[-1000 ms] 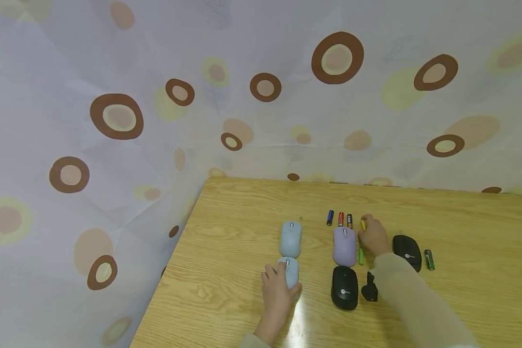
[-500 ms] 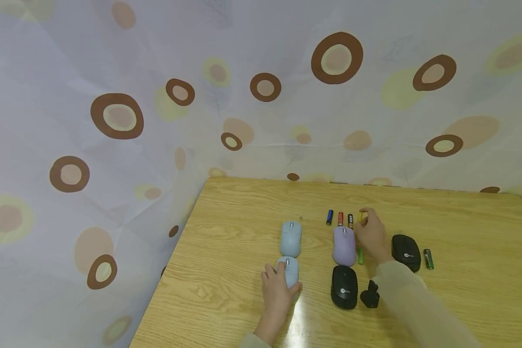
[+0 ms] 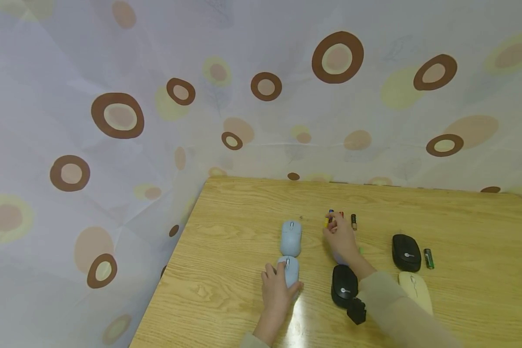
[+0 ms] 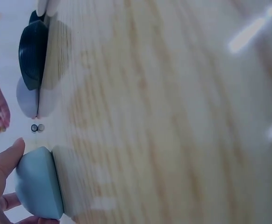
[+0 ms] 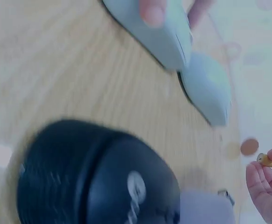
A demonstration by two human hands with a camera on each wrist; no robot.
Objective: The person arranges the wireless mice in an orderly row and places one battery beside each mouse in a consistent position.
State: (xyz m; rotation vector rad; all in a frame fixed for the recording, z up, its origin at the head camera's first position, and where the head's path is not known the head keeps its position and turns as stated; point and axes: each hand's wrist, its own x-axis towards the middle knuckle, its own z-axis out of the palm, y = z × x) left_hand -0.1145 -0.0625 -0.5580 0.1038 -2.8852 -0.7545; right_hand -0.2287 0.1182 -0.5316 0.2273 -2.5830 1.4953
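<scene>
My left hand [image 3: 277,289] grips the nearer of two light blue computer mice [image 3: 292,270] in the head view. Thumb and fingers hold its opposite sides, as the same mouse [image 4: 40,184] in the left wrist view shows. The other light blue mouse [image 3: 291,238] lies just behind it. Farther right, my right hand [image 3: 343,240] pinches a yellow battery [image 5: 268,161], held up off the table in the right wrist view. Below that hand a lilac mouse [image 3: 340,259] is mostly hidden. Blue [image 3: 331,212] and red [image 3: 341,214] batteries, partly covered, lie by its fingers.
A black mouse [image 3: 344,284] stands in front of the lilac one. To the right are another black mouse [image 3: 406,252], a pale yellow mouse [image 3: 413,285] and a green battery [image 3: 429,259]. A dark battery [image 3: 354,222] lies behind my right hand. Patterned cloth [image 3: 265,125] backs the table.
My right hand has lifted the yellow battery and carried it left, over the lilac mouse to beside the blue battery. The pale yellow mouse has come into view. My left hand stays put.
</scene>
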